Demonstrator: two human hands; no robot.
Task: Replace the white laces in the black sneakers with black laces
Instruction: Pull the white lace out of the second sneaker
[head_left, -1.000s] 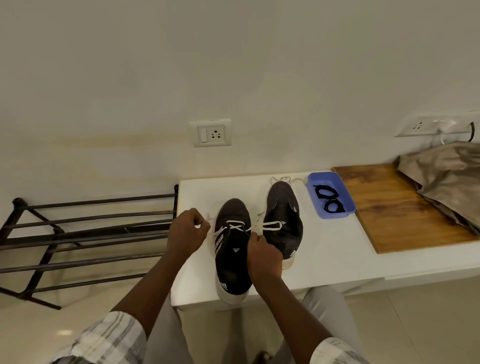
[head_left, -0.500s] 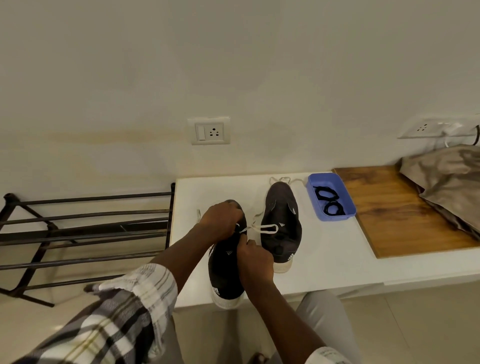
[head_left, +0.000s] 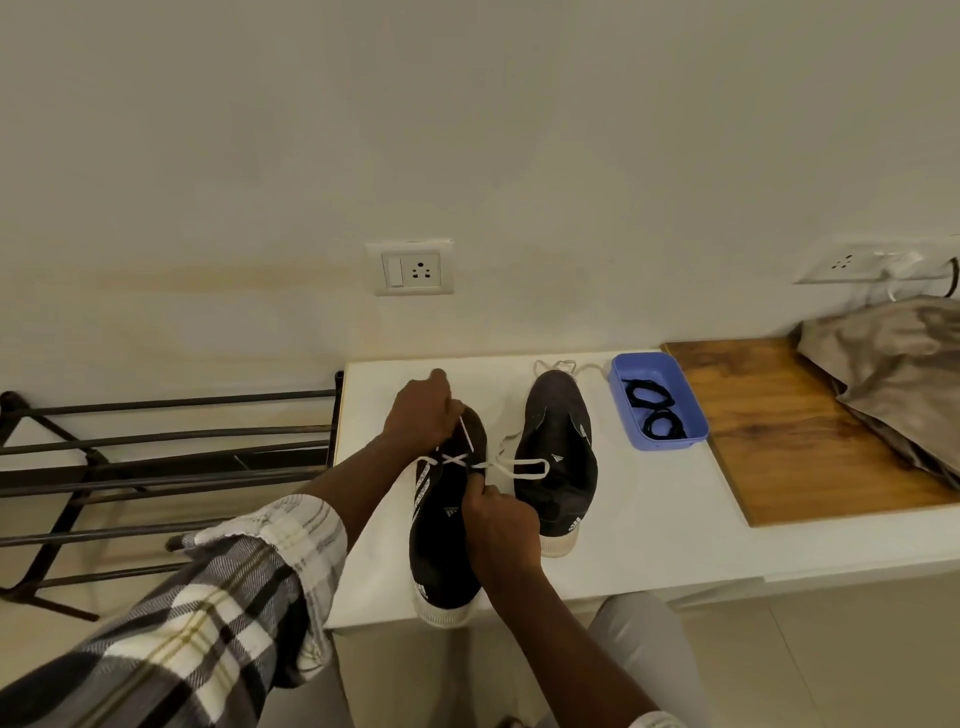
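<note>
While the left sneaker (head_left: 441, 545) lies on the counter (head_left: 649, 525) with its near end at the front edge, its white lace (head_left: 453, 460) crosses once over the top. Your left grip (head_left: 421, 415) curls over the shoe's far end, pinching a taut strand of that lace. Your right grip (head_left: 498, 525) pinches the lace at the shoe's right side, where a loop trails onto the right sneaker (head_left: 558, 431) just beside it. Black laces (head_left: 652, 410) lie coiled in the blue tray (head_left: 621, 366) further right.

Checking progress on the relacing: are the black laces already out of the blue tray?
No, the black laces lie coiled in two loops inside the blue tray.
</note>
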